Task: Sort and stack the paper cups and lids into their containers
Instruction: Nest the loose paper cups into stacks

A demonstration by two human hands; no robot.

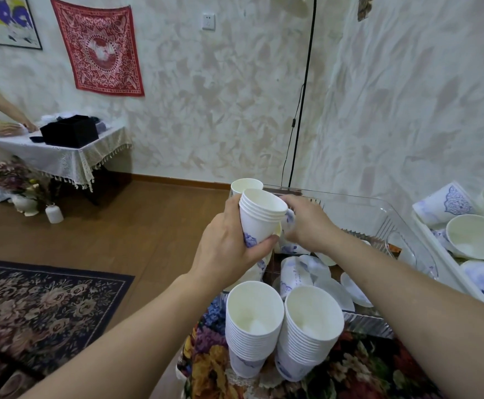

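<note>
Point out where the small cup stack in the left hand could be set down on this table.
Bare floral tablecloth lies right of the two tall cup stacks, nearer than the clear tray. The tray's far right part also looks open. Its near end is crowded with loose cups, and so is the white bin of cups at right.

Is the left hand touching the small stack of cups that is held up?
Touching. The head view shows the left hand with fingers curled round the lower part of the small stack of cups.

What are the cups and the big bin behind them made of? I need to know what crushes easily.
Stack of cups in the left hand: matte white paper, apparently, with thin rolled rims and blue print. Bin: clear, glossy, probably rigid plastic; the wall shows through it.
</note>
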